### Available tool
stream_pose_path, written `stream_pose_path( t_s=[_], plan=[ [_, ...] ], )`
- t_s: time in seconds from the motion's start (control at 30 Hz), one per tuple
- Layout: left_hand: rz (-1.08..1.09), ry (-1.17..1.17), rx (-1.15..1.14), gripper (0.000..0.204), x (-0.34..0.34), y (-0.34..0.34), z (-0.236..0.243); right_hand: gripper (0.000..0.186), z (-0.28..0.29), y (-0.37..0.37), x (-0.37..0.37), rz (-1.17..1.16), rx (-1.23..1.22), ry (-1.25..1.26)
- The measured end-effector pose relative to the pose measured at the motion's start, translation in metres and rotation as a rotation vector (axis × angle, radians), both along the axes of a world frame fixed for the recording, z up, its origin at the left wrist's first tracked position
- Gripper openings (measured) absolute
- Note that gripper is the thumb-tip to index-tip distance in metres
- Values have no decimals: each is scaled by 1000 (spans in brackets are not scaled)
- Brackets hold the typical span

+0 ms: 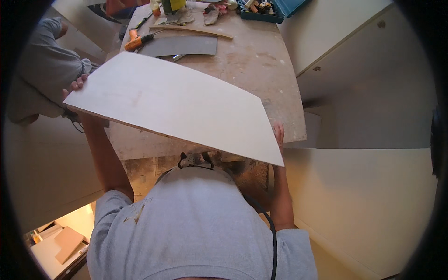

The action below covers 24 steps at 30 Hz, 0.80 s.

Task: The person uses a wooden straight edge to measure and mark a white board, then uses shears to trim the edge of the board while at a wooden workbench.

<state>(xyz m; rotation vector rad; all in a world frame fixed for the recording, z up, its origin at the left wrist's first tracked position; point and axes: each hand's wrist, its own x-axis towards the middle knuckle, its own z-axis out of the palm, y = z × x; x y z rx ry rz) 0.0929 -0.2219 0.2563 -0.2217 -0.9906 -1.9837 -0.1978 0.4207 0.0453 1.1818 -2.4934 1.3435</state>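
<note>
A white flat panel with angled corners is held up in front of me, tilted, its left end higher than its right. My left hand grips the panel's left edge, fingers curled over the top face. At the opposite end, my right hand is closed around the right edge, and much of it is hidden behind the panel. Below and beyond the panel lies a worn, stained work table.
On the table's far part are an orange cordless drill, a grey sheet, a thin wooden strip and a teal toolbox. A person in grey is at the left. White panels stand at the right.
</note>
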Motion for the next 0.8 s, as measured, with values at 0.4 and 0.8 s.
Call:
stream_pose_path(
  t_s=[0.4,0.8],
  plan=[
    [397,-457,80,43,-10,-46,90,32,123,-19,-67,-77,-78,-315],
    [-53,-1374,48,70,-88,-78,-102,47,31,5,37,-469,-566,-1106]
  ],
)
